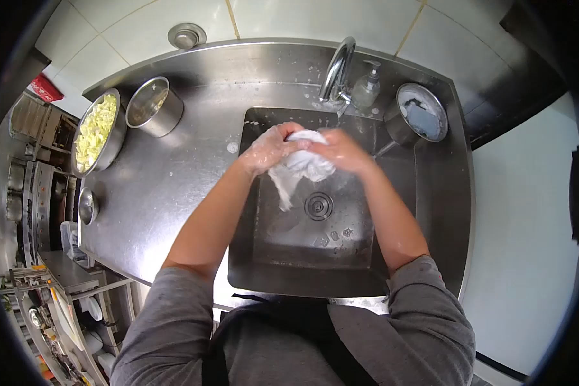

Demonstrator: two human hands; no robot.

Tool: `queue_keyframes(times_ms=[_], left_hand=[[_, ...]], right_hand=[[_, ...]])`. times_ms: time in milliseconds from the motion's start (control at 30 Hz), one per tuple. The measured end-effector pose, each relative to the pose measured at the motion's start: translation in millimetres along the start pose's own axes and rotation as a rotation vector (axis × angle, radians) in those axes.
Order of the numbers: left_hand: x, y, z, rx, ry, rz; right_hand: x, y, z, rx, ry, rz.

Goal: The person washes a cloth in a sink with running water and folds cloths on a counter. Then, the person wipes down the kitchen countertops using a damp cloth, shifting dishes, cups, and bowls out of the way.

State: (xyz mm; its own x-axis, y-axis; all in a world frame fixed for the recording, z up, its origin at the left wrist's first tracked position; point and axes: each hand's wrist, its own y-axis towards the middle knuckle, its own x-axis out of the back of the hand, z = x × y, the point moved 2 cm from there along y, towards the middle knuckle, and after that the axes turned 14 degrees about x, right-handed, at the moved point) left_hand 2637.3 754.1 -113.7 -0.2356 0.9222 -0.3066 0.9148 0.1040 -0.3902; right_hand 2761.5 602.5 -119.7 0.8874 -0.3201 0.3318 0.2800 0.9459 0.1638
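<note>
Over the upper part of the steel sink [283, 254], a wet white cloth [312, 168] is bunched between my two hands, one end hanging down to the left. My left hand [267, 151] grips it from the left, with suds on the skin. My right hand [343, 152], slightly blurred, is closed on its right side. The round drain [318, 206] lies below the cloth. Just behind my hands stands the curved faucet [338, 71]; whether water runs from it cannot be made out.
A soap bottle [366, 89] stands right of the faucet, near a steel pot [400, 131] with a grey-blue item inside. On the left counter are a bowl of chopped yellow-green vegetable [98, 132], a steel container [164, 116] and a small bowl [89, 206].
</note>
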Motion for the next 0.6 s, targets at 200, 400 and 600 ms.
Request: queue_keyframes(times_ms=[200,400,600], left_hand=[[8.3,13.0,10.3,0.038,-0.026,-0.098],[-11.5,60.8,62.8,0.178,-0.653,-0.096],[-43.0,55.9,47.9,0.185,-0.646,0.036]], right_hand=[[14.0,-5.2,18.9,0.134,0.198,-0.97],[-40.8,25.7,56.6,0.128,-0.129,-0.95],[-80.6,31.9,66.6,0.004,0.079,-1.311]])
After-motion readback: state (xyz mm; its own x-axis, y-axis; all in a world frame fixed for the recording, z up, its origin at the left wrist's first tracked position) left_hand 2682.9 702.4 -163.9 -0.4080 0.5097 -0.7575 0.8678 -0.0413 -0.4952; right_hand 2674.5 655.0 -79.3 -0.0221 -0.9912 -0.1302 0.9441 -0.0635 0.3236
